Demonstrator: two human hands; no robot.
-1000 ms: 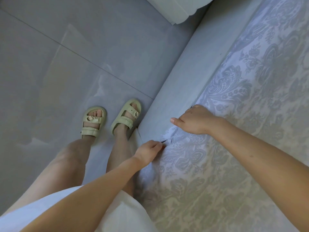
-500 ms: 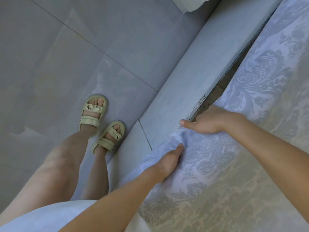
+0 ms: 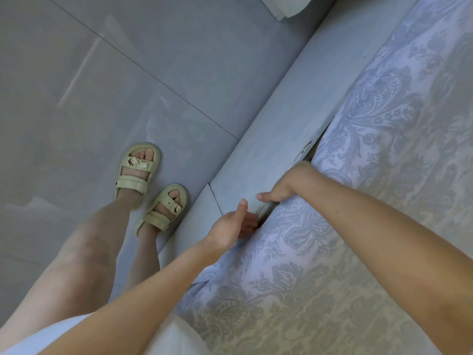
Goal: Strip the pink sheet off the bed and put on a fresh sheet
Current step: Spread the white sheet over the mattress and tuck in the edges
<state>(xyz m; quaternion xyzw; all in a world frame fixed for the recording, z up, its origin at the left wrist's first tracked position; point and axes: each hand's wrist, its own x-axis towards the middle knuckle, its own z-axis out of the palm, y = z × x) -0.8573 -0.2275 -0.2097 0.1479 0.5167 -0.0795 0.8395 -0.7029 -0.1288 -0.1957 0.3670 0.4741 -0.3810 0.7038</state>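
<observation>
The sheet (image 3: 358, 226), white-lilac with a big floral pattern, covers the mattress on the whole right side. Its left edge runs diagonally from near-left to far-right, right along the bed frame (image 3: 294, 98). There's a narrow dark gap (image 3: 316, 142) between that edge and the frame, widest next to the hands and closing up farther along.

The left hand (image 3: 227, 229) is at the near end of the gap with its thumb sticking up. Its fingers (image 3: 247, 225) reach into the slot by the sheet edge, but they're blurry, so I can't tell if they're gripping anything. The right hand (image 3: 286, 184) is just beyond it. Its thumb lies out along the edge and the rest is curled under the sheet, holding the edge. The 2 hands are close together but not touching.

The frame is a plain grey-blue rail with 1 seam near the left hand. To the left is open tiled floor (image 3: 128, 73), so lots of room on that side. The 2 pale green sandals (image 3: 137, 170) (image 3: 163, 208) stand on it, the right one just beside the rail. A white thing (image 3: 289, 8) pokes in at the far edge above the rail, but too little of it shows to tell what it is. A white garment (image 3: 174, 339) shows at the near edge.
</observation>
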